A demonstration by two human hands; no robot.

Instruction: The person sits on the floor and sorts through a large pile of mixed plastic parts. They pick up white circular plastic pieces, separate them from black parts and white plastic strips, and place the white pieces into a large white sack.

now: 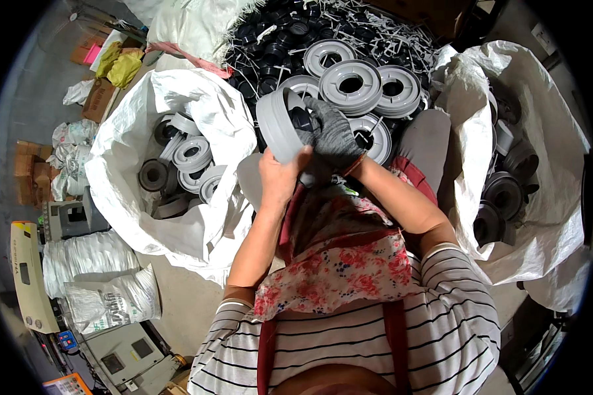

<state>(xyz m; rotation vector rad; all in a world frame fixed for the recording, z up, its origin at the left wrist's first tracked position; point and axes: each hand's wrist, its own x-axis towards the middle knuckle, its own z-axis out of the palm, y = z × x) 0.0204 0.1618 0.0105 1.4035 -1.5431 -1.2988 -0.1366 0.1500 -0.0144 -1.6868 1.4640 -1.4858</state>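
In front of my lap, a light grey plastic ring-shaped part (277, 126) is tilted on its side, its opening turned toward the right. My bare left hand (284, 172) grips its lower edge. My right hand (338, 135), in a dark grey knitted glove, is curled at the opening. Something dark (301, 118) shows by the gloved fingertips; whether they hold it, I cannot make out. Just beyond my hands lie several similar grey flanged parts (349, 87), some stacked, on a heap of small black plastic parts (290, 39) and pale thin strips.
A white woven sack (132, 131) with grey and dark round parts stands open on the left. Another white sack (471, 112) on the right holds mostly dark parts. Filled bags (112, 296), cardboard boxes (33, 171) and a grey machine cabinet (122, 355) line the left side.
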